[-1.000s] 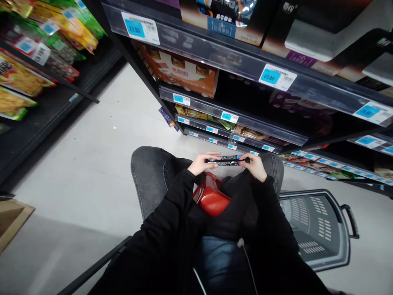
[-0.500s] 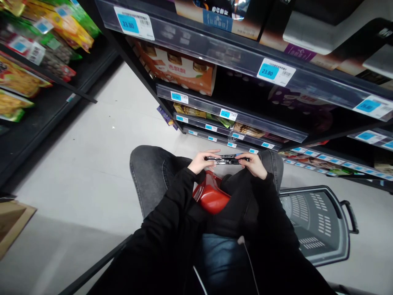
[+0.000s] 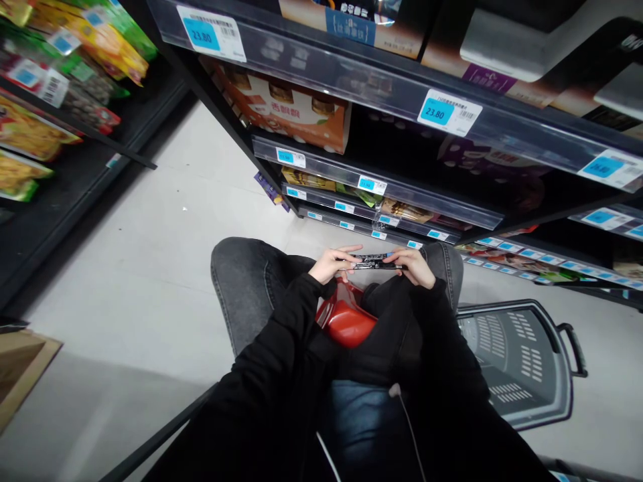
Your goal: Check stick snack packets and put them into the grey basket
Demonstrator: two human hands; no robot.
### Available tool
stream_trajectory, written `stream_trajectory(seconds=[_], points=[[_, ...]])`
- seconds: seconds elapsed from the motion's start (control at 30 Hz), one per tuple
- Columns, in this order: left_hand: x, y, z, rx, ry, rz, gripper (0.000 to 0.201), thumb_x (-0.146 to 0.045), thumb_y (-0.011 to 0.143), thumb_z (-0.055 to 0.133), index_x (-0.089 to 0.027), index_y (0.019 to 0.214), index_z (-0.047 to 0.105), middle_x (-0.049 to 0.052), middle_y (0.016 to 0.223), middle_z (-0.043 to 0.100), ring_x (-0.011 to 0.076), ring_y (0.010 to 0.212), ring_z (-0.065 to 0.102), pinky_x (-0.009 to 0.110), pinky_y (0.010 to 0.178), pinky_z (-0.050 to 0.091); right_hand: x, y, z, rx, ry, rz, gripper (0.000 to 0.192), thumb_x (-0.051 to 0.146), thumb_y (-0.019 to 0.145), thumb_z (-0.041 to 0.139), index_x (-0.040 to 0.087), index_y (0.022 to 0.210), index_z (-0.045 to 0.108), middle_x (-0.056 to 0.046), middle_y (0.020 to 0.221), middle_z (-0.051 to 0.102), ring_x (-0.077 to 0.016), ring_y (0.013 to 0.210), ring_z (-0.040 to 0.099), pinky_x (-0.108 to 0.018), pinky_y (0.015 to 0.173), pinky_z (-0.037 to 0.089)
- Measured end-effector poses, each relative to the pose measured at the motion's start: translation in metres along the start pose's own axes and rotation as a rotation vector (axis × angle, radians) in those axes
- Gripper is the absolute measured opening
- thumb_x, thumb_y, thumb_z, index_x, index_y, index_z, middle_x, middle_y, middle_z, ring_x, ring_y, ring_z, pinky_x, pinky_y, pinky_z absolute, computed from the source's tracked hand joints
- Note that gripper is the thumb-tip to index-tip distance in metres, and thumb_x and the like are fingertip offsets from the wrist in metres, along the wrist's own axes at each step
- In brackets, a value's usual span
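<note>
Both hands hold one slim dark packet (image 3: 372, 262) level above my knees. My left hand (image 3: 334, 262) pinches its left end and my right hand (image 3: 412, 265) pinches its right end. The packet is black with small light print, and I see it nearly edge-on. Under my left wrist a glossy red packet (image 3: 346, 323) rests in my lap against my black jacket. I am crouched in grey trousers facing the bottom of a shop shelf.
A grey plastic shopping basket (image 3: 522, 361) with a black handle stands on the floor at my right. Black shelves with blue price tags (image 3: 438, 112) rise ahead; an orange drinks carton (image 3: 296, 117) sits on one. Snack bags (image 3: 100, 40) hang at left. A cardboard box corner (image 3: 23, 365) lies lower left.
The packet has tipped from showing its printed face to nearly edge-on between my hands. My view has drifted slightly; the hands stay over my knees.
</note>
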State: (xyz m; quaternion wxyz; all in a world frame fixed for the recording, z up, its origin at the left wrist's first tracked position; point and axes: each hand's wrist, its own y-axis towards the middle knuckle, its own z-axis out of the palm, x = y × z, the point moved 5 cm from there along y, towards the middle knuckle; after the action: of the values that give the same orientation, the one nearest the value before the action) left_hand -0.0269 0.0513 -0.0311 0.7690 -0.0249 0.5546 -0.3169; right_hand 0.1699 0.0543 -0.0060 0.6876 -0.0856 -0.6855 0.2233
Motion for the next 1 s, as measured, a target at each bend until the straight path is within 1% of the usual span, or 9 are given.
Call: stream_trajectory(seconds=[0.2, 0.4, 0.47, 0.53, 0.63, 0.7, 0.77, 0.87, 1.0], points=[[-0.001, 0.001, 0.000, -0.024, 0.048, 0.045, 0.025, -0.021, 0.057, 0.073, -0.010, 0.079, 0.071, 0.018, 0.137, 0.037, 0.0079, 0.053, 0.060, 0.021, 0.041, 0.052, -0.005, 0.003, 0.000, -0.010, -0.060, -0.074, 0.017, 0.034, 0.061, 0.064, 0.017, 0.063, 0.068, -0.004, 0.077, 0.057, -0.0098, 0.052, 0.048, -0.024, 0.038, 0.037], [-0.002, 0.001, 0.000, 0.006, 0.186, 0.096, 0.024, -0.026, 0.057, 0.074, -0.009, 0.075, 0.070, 0.017, 0.126, 0.049, 0.0058, 0.050, 0.057, 0.027, 0.045, 0.055, 0.001, 0.009, -0.006, -0.120, -0.454, -0.268, 0.027, 0.043, 0.060, 0.068, 0.017, 0.058, 0.062, -0.005, 0.082, 0.056, -0.0180, 0.085, 0.054, -0.031, 0.072, 0.045], [-0.001, 0.000, 0.003, 0.083, 0.232, 0.082, 0.023, -0.026, 0.059, 0.073, -0.010, 0.075, 0.070, 0.016, 0.120, 0.053, 0.0058, 0.050, 0.056, 0.027, 0.046, 0.054, -0.005, 0.011, 0.000, -0.015, -0.447, -0.196, 0.029, 0.045, 0.062, 0.067, 0.017, 0.065, 0.061, -0.004, 0.078, 0.058, -0.0160, 0.079, 0.056, -0.030, 0.071, 0.045], [0.000, 0.000, 0.004, 0.142, 0.288, 0.086, 0.022, -0.027, 0.061, 0.072, -0.010, 0.074, 0.069, 0.015, 0.120, 0.053, 0.0059, 0.051, 0.056, 0.027, 0.046, 0.054, -0.016, 0.012, 0.013, 0.240, -0.373, -0.053, 0.031, 0.044, 0.061, 0.068, 0.016, 0.072, 0.062, -0.001, 0.070, 0.059, -0.0133, 0.069, 0.056, -0.027, 0.066, 0.044], [-0.006, 0.001, -0.002, -0.001, 0.391, 0.207, 0.032, -0.027, 0.063, 0.070, -0.014, 0.092, 0.067, 0.014, 0.127, 0.045, 0.0102, 0.066, 0.060, 0.025, 0.051, 0.053, -0.028, 0.007, 0.030, 0.488, -0.264, 0.119, 0.034, 0.041, 0.056, 0.071, 0.015, 0.074, 0.061, 0.002, 0.061, 0.060, -0.0107, 0.058, 0.054, -0.023, 0.059, 0.041], [-0.008, 0.002, -0.009, -0.215, 0.414, 0.288, 0.054, -0.027, 0.065, 0.069, -0.021, 0.116, 0.054, 0.013, 0.133, 0.039, 0.0147, 0.083, 0.060, 0.026, 0.061, 0.054, -0.029, 0.008, 0.035, 0.415, -0.158, 0.164, 0.033, 0.041, 0.056, 0.071, 0.015, 0.073, 0.059, 0.003, 0.059, 0.058, -0.0094, 0.054, 0.052, -0.022, 0.055, 0.039], [-0.005, 0.003, -0.006, -0.308, 0.362, 0.297, 0.073, -0.027, 0.067, 0.068, -0.027, 0.132, 0.034, 0.014, 0.136, 0.035, 0.0168, 0.093, 0.058, 0.030, 0.071, 0.053, -0.029, 0.011, 0.038, 0.240, 0.002, 0.161, 0.033, 0.042, 0.057, 0.070, 0.016, 0.072, 0.056, 0.004, 0.058, 0.056, -0.0086, 0.053, 0.051, -0.021, 0.053, 0.040], [0.005, 0.005, 0.015, -0.186, 0.289, 0.262, 0.083, -0.025, 0.068, 0.067, -0.025, 0.137, 0.021, 0.015, 0.134, 0.038, 0.0190, 0.099, 0.057, 0.035, 0.082, 0.050, -0.032, 0.012, 0.044, 0.009, 0.226, 0.128, 0.036, 0.040, 0.054, 0.073, 0.018, 0.069, 0.049, 0.007, 0.057, 0.052, -0.0078, 0.052, 0.051, -0.022, 0.053, 0.042], [0.010, 0.004, 0.037, -0.116, 0.325, 0.217, 0.074, -0.024, 0.068, 0.066, -0.019, 0.134, 0.032, 0.012, 0.124, 0.050, 0.0214, 0.097, 0.058, 0.034, 0.079, 0.052, -0.040, 0.015, 0.049, -0.042, 0.271, 0.083, 0.037, 0.037, 0.053, 0.074, 0.019, 0.067, 0.045, 0.007, 0.056, 0.050, -0.0076, 0.049, 0.048, -0.022, 0.048, 0.040]])
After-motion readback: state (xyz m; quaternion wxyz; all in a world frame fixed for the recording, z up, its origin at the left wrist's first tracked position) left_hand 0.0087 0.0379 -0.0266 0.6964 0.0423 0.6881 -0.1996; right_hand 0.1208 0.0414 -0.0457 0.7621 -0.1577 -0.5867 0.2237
